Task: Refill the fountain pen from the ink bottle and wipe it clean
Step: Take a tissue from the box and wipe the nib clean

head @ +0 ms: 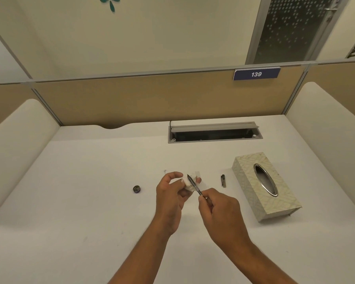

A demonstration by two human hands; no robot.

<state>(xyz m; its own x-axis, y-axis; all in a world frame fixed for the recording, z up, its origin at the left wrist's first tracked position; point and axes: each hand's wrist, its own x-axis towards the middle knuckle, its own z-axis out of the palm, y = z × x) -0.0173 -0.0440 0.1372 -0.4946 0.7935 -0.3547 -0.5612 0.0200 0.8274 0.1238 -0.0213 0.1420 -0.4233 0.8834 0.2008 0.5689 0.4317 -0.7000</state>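
My right hand (219,210) pinches the rear of a slim dark fountain pen (193,185), whose nib points up and to the left. My left hand (171,193) holds a crumpled white tissue (188,184) just under the pen's front end, touching it. A small round dark ink bottle (136,189) stands open on the white desk (80,201), left of my hands. The pen's dark cap (223,180) lies on the desk to the right of my hands.
A patterned tissue box (264,185) with an oval metal opening lies at the right. A grey cable tray (214,133) is sunk into the desk's back. Padded side panels and a tan partition with a "139" sign (256,74) enclose the desk.
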